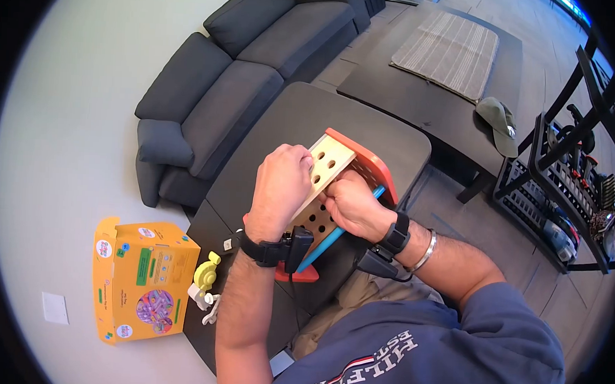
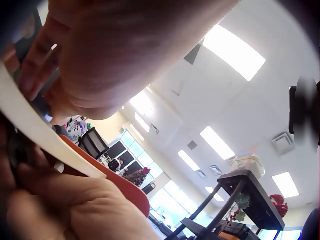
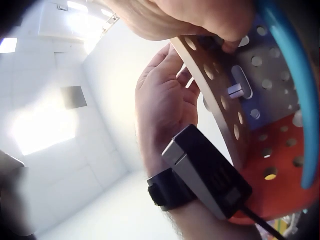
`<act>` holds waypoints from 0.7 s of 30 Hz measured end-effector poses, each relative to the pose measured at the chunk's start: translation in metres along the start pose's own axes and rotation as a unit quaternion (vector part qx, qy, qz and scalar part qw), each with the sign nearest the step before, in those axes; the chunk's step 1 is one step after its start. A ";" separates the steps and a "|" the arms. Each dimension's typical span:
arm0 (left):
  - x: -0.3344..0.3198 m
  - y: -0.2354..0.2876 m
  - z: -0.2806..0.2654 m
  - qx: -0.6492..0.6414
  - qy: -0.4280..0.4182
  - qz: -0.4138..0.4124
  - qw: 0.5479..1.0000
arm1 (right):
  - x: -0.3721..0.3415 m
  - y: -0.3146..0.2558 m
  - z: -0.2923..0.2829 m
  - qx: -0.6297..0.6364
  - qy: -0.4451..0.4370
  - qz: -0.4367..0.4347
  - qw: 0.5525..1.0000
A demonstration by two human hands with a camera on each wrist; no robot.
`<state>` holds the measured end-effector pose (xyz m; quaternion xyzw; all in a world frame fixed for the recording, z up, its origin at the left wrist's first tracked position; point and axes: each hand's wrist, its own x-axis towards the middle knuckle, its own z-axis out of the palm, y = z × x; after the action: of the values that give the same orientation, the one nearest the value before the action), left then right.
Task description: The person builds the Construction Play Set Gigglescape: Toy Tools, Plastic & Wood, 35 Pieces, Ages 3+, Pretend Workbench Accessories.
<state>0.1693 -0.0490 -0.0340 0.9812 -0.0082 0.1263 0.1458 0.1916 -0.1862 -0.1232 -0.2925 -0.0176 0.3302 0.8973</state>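
Note:
A wooden panel (image 1: 327, 167) with round holes forms one side of a toy box with a red end piece (image 1: 374, 164) and a blue rod (image 1: 329, 248). My left hand (image 1: 280, 184) curls its fingers at the panel's outer face. Inside the box, below the panel, is my right hand (image 1: 358, 206), fingers bent; what its fingertips hold is hidden. In the right wrist view a pale peg (image 3: 235, 90) shows in a slot of the blue-grey panel (image 3: 270, 75), near the wooden panel (image 3: 220, 95).
A yellow box (image 1: 146, 281) stands left of the dark table (image 1: 269, 135), with yellow-green and white toy parts (image 1: 206, 273) beside it. Beyond are a grey sofa (image 1: 250, 80), a low table with a striped mat (image 1: 447, 54), a cap (image 1: 497, 125) and a black rack (image 1: 549, 148).

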 end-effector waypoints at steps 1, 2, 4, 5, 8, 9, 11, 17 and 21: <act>0.000 0.001 0.000 0.000 -0.001 0.000 1.000 | 0.001 0.000 0.001 0.009 0.007 -0.001 1.000; -0.001 0.004 -0.001 0.007 0.002 -0.010 1.000 | 0.001 0.001 0.002 0.017 0.014 -0.002 1.000; -0.001 0.006 -0.001 0.014 0.006 -0.022 1.000 | 0.004 0.004 0.000 0.020 0.007 -0.010 1.000; -0.001 0.007 0.000 0.015 0.010 -0.032 0.999 | 0.005 0.005 0.000 0.022 0.001 -0.020 1.000; -0.001 0.008 -0.002 0.016 0.021 -0.044 0.999 | 0.001 0.003 0.009 0.045 0.024 -0.026 0.998; -0.001 0.008 -0.003 0.015 0.027 -0.047 0.998 | 0.000 0.003 0.009 0.045 0.023 -0.026 0.998; -0.002 0.009 -0.007 0.022 0.027 -0.048 0.998 | -0.001 0.003 0.008 0.018 0.036 -0.011 0.999; -0.002 0.007 -0.008 0.004 0.017 -0.051 0.999 | -0.004 0.002 0.009 -0.010 0.028 -0.002 1.000; -0.001 0.002 -0.002 -0.003 0.024 -0.055 0.998 | -0.003 0.004 0.009 -0.004 0.033 0.020 0.999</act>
<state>0.1675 -0.0499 -0.0315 0.9765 0.0488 0.1412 0.1556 0.1852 -0.1814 -0.1176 -0.3075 0.0167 0.3377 0.8894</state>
